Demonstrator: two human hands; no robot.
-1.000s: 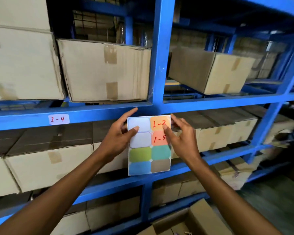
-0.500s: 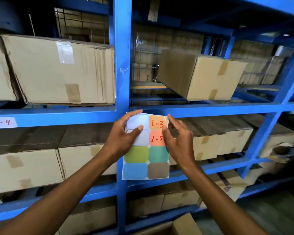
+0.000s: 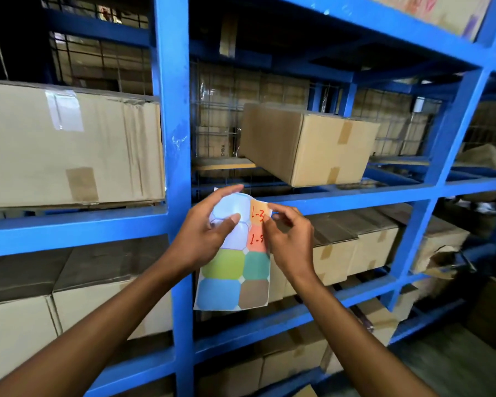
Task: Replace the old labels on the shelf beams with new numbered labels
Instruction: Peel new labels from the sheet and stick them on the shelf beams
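Note:
A sheet of coloured labels [image 3: 232,270] hangs in front of a blue shelf beam [image 3: 355,196]. My left hand [image 3: 201,236] grips the sheet's upper left, thumb pressed on a blank white slot. My right hand [image 3: 289,239] pinches the right edge of the orange label [image 3: 257,214] marked "1-3" in red at the sheet's top right. Below it sits a red-orange label [image 3: 255,239] marked "1-5". Green, teal, blue and brown blank labels fill the lower rows. No label shows on the beams in view.
A blue upright post [image 3: 173,110] stands just left of the sheet. Cardboard boxes fill the shelves: a large one [image 3: 69,144] at upper left, a tilted one [image 3: 307,144] at upper right, several more on the lower levels. Wire mesh backs the rack.
The view has shifted right along the rack, and the white "1-4" label on the left beam has left the frame. My right fingers have moved up to the "1-3" label's edge.

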